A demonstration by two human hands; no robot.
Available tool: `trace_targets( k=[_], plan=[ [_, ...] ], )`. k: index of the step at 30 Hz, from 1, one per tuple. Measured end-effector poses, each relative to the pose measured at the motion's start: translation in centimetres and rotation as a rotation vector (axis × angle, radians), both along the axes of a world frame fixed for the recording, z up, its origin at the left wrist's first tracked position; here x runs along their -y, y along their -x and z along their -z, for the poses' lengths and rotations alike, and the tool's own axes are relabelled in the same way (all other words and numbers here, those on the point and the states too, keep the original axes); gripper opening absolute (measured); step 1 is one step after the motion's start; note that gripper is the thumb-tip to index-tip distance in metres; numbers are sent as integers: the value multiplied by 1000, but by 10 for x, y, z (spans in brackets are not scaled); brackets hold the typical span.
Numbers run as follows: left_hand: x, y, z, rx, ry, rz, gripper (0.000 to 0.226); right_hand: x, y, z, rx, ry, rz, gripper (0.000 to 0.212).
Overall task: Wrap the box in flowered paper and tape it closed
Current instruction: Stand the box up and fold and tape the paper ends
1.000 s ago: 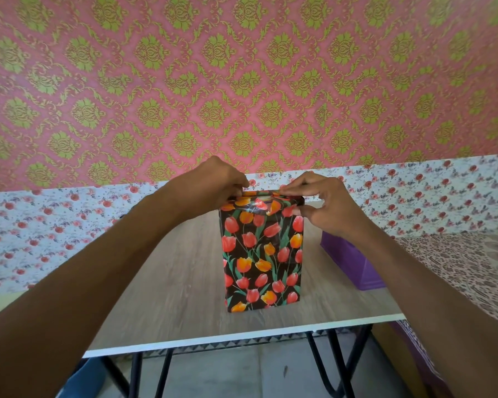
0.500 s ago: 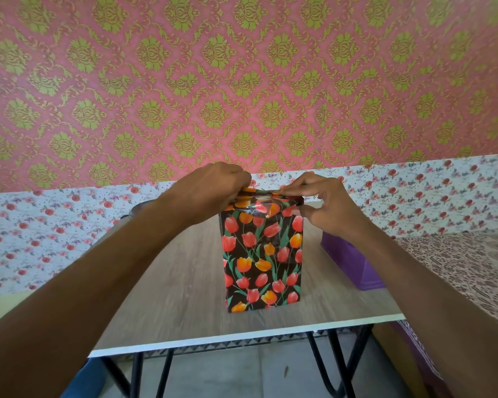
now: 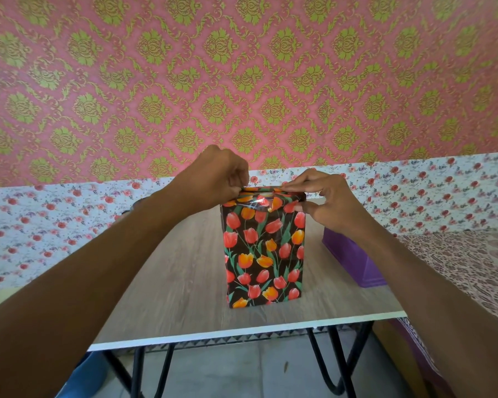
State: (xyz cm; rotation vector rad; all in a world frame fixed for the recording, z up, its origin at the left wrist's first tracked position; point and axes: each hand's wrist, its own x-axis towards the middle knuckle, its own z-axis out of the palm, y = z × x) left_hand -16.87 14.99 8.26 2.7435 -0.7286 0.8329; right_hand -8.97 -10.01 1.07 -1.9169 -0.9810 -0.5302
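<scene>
A tall box in glossy black tulip-print paper stands upright on a wood-grain table, its visible sides covered. The left hand and right hand each pinch the top fold; closing that end apparently remains.

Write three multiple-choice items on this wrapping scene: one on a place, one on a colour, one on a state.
1. Where is the purple bin? A. right of the box B. left of it C. on top of it
2. What colour is the ground of the paper? A. white B. black C. blue
3. How does the box stand? A. on its side B. hanging in the air C. upright on the table
Key: 1 A, the bin sits at the box's right. 2 B, red and orange tulips lie on black. 3 C, it stands on end, left hand and right hand pinching its top edge.
</scene>
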Motion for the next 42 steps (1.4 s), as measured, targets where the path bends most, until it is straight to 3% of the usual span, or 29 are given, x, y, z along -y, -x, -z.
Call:
trace_targets(
  k=[7, 11, 15, 19, 22, 24, 28, 32, 36, 39, 42],
  plan=[
    [1, -4, -6, -62, -109, 25, 19, -1, 1, -3, 5, 21, 13, 41],
    [1, -6, -10, -133, -214, -11, 37, -2, 4, -3, 33, 19, 27, 43],
    [3, 2, -8, -169, -112, -23, 36, -5, 8, -3, -9, 45, 49, 59],
    [9, 7, 8, -168, -127, -94, 49, -10, 10, -7, 41, 161, 73, 50],
    [10, 5, 21, -162, 29, -71, 46, -12, 11, -6, 49, 176, 80, 44],
    [11, 3, 27, -183, 158, 2, 44, -12, 11, -1, 73, 151, 91, 45],
    [15, 3, 48, -23, 179, 64, 49, -6, 10, 10, 110, 45, 103, 47],
    [16, 2, 55, -17, 325, 63, 56, 4, 16, 17, 66, -78, 123, 43],
    [22, -4, 63, 0, 434, 59, 68, 25, 20, 41, -24, -335, 69, 40],
    [25, -6, 74, 32, 566, 82, 64, 45, 8, 76, -111, -372, 399, 26],
    [26, -12, 79, 63, 646, 66, 56, 64, -5, 102, -275, -163, 823, 27]
  ],
)
